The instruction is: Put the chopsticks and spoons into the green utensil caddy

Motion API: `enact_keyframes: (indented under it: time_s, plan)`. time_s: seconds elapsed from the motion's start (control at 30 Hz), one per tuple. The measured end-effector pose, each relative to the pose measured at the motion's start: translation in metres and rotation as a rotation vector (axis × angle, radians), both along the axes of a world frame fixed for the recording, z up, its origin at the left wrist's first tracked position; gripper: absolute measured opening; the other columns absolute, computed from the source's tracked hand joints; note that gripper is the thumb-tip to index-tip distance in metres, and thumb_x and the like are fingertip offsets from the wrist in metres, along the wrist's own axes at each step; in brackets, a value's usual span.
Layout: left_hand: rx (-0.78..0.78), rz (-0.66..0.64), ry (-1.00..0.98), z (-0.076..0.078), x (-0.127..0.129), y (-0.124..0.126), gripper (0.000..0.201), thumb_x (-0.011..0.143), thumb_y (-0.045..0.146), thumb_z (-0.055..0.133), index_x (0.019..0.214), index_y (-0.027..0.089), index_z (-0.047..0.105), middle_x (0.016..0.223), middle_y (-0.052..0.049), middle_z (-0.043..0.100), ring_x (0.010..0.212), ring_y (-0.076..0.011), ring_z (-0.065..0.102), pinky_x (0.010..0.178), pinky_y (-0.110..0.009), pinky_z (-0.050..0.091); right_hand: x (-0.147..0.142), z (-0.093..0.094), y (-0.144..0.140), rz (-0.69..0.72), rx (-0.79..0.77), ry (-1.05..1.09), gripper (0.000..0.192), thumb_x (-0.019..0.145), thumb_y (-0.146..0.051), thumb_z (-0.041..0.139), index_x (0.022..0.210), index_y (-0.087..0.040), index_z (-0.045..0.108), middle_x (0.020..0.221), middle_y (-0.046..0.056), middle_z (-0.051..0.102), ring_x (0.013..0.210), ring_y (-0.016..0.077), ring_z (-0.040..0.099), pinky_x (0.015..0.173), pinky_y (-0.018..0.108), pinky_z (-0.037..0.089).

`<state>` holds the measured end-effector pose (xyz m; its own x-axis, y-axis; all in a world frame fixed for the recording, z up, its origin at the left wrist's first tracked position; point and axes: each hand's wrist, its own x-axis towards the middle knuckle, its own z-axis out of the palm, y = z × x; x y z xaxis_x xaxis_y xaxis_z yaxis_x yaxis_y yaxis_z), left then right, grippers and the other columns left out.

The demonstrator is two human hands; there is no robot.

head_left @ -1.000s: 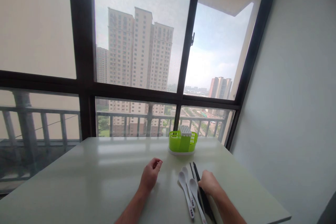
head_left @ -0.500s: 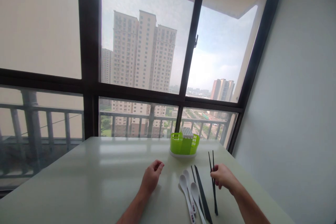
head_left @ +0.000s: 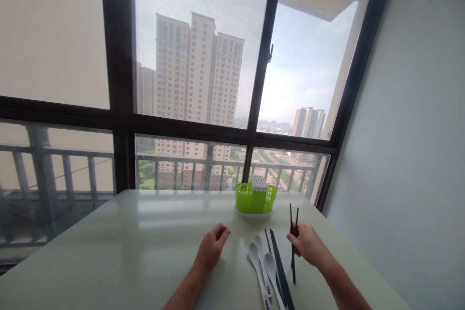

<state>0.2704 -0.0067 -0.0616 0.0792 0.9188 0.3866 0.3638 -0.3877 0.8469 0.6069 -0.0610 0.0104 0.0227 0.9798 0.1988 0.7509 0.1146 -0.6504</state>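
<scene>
Head view: the right hand (head_left: 307, 244) grips a pair of black chopsticks (head_left: 292, 252), fingers clenched around them, tips raised above the bench (head_left: 109, 252) and well short of the green holder (head_left: 254, 198) by the window. The left hand (head_left: 212, 247) rests loosely curled on the bench, holding nothing. More chopsticks (head_left: 279, 271) and three white spoons (head_left: 261, 266) lie flat between the hands. No cutlery shows in the holder, so nearly all remains.
</scene>
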Motion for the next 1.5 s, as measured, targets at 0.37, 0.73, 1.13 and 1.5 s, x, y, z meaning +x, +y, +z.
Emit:
enact_keyframes:
  time_s: [0.37, 0.73, 1.13, 1.5]
  plan:
    - [-0.010, -0.043, 0.037, 0.005, 0.004, -0.005, 0.036, 0.091, 0.052, 0.051, 0.076, 0.020, 0.060, 0.061, 0.006, 0.045, 0.061, -0.0129, 0.043, 0.061, -0.025, 0.032, -0.002, -0.013, 0.004, -0.074, 0.215, -0.104, 0.024, 0.093, -0.040, 0.056, 0.086, -0.019, 0.064, 0.074, 0.005, 0.067, 0.066, 0.0193, 0.067, 0.059, 0.023, 0.048]
    - [-0.154, -0.279, -0.110, 0.007, 0.015, -0.015, 0.039, 0.086, 0.053, 0.061, 0.095, 0.016, 0.071, 0.071, -0.001, 0.063, 0.063, -0.0148, 0.056, 0.057, -0.025, 0.044, -0.024, 0.003, 0.007, 0.005, 0.142, 0.321, 0.040, 0.085, -0.058, 0.067, 0.088, -0.019, 0.062, 0.071, 0.003, 0.066, 0.061, 0.0209, 0.068, 0.056, 0.027, 0.055]
    - [-0.481, -0.535, -0.309, -0.013, 0.025, -0.007, 0.056, 0.073, 0.055, 0.075, 0.111, 0.013, 0.074, 0.086, -0.009, 0.076, 0.061, -0.0174, 0.070, 0.057, -0.027, 0.053, -0.104, -0.001, 0.053, 0.346, -0.122, 0.742, 0.059, 0.065, -0.063, 0.084, 0.085, -0.017, 0.052, 0.064, -0.003, 0.061, 0.053, 0.0199, 0.066, 0.049, 0.028, 0.056]
    - [-0.514, -0.376, -0.332, -0.025, 0.026, 0.001, 0.040, 0.067, 0.045, 0.076, 0.091, 0.014, 0.073, 0.081, -0.008, 0.076, 0.065, -0.0196, 0.072, 0.066, -0.032, 0.056, -0.113, -0.005, 0.074, 0.322, -0.121, 0.753, 0.063, 0.065, -0.066, 0.082, 0.090, -0.016, 0.054, 0.070, -0.001, 0.064, 0.056, 0.0210, 0.068, 0.050, 0.029, 0.059]
